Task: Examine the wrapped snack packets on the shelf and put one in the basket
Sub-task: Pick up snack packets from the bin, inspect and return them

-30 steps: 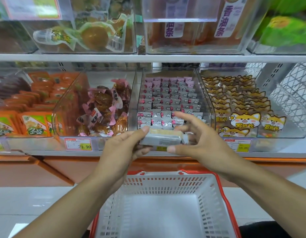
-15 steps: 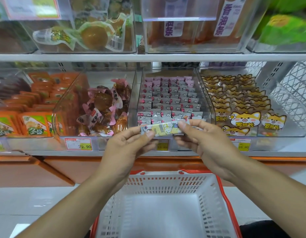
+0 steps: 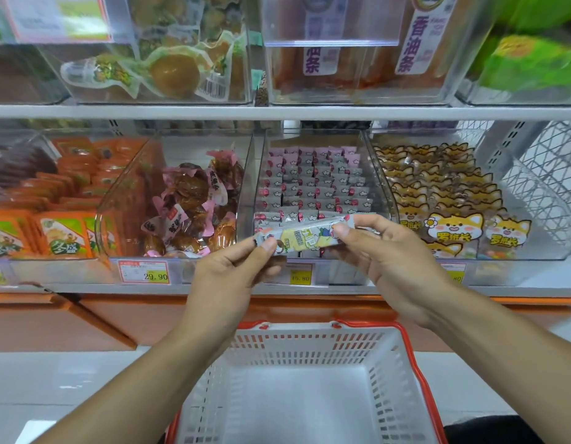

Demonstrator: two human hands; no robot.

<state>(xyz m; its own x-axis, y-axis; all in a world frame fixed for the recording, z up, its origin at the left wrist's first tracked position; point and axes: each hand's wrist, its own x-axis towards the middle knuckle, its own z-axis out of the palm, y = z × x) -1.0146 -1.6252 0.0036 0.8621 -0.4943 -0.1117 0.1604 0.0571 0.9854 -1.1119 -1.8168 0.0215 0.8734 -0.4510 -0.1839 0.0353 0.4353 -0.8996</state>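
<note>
I had turned the snack packet (image 3: 305,237) printed-face up at frame centre, left hand (image 3: 226,283) and right hand (image 3: 391,261) pinching its ends above the basket (image 3: 313,339).

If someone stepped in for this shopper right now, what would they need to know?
Left hand pinches the left end of one snack packet; right hand pinches its right end.
The packet is held level in front of the clear bin of matching packets, above the basket.
Done: one packet picked out, printed side facing up for a look.
Left: lower it into the basket, which has nothing inside.
</note>
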